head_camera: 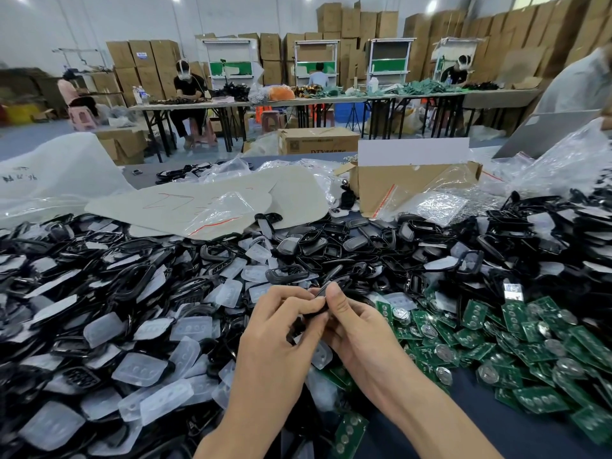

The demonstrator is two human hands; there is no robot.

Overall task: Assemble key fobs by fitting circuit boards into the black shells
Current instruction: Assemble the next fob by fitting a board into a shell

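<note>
My left hand point(281, 329) and my right hand point(357, 326) meet above the table's middle and together pinch one black key fob shell point(320, 298) between fingertips and thumbs. Most of the shell is hidden by my fingers; I cannot tell whether a board sits inside it. A big heap of black shells point(331, 250) mixed with translucent button pads point(142, 369) covers the table's left and centre. Green circuit boards point(516, 339) with round coin cells lie in a pile to the right of my hands.
An open cardboard box point(414, 183) and clear plastic bags point(440, 203) stand behind the heap. A large white bag point(56, 173) lies at the back left. Other people sit at long tables point(231, 104) further back, before stacked cartons.
</note>
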